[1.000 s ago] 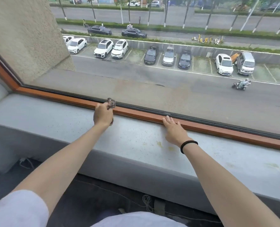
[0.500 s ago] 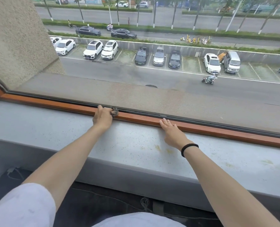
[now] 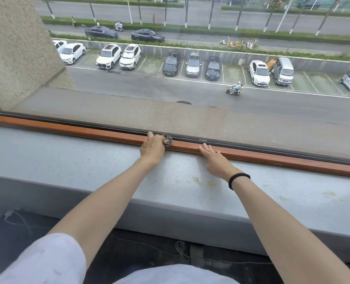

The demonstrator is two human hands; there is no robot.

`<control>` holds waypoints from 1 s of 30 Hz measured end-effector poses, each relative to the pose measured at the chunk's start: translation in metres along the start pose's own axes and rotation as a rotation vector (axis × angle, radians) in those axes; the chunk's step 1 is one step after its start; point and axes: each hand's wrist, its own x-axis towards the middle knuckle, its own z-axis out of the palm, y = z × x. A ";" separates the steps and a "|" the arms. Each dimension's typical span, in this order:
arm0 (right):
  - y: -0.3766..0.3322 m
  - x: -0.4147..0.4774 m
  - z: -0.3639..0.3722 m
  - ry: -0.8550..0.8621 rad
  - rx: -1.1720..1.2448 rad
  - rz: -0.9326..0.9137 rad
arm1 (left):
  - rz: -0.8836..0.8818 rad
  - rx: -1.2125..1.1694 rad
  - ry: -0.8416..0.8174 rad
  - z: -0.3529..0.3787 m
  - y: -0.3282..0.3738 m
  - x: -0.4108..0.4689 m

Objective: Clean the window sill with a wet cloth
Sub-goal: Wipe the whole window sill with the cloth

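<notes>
Soft daylight, sharp, wide-angle bowing

Wide window (image 3: 190, 111) (daylit); dark floor (image 3: 141, 250)

Window sill (image 3: 77, 160): grey, dark-flecked, yellowish stains (image 3: 196, 180) mid-surface; orange-brown frame rail (image 3: 282, 158) along far edge. Bearing: right hand (image 3: 216, 163), flat; left hand (image 3: 152, 151), gripping cloth (image 3: 168, 140) at the rail.

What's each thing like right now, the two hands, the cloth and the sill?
cloth: bunched up, pressed on the wooden frame; wet or dry, cannot tell.
left hand: curled round the cloth.
right hand: flat, fingers straight, fingertips on the frame.
window sill: speckled, with yellowish stains near the right hand.
</notes>
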 end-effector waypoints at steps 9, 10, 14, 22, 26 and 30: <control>0.035 -0.036 -0.001 0.209 -0.074 0.249 | 0.133 -0.012 0.005 0.039 0.085 -0.034; 0.042 -0.042 -0.003 0.208 -0.096 0.271 | 0.174 0.022 -0.016 0.045 0.100 -0.037; 0.051 -0.052 -0.005 0.216 -0.122 0.310 | 0.312 0.084 -0.162 0.061 0.146 -0.047; 0.041 -0.047 0.000 0.216 -0.141 0.280 | 0.322 0.236 -0.089 0.044 0.112 -0.034; 0.033 -0.038 -0.003 0.188 -0.131 0.287 | 0.237 0.294 -0.017 0.028 0.070 -0.019; 0.033 -0.033 -0.006 0.095 -0.137 0.290 | 0.183 0.240 -0.036 0.028 0.081 -0.021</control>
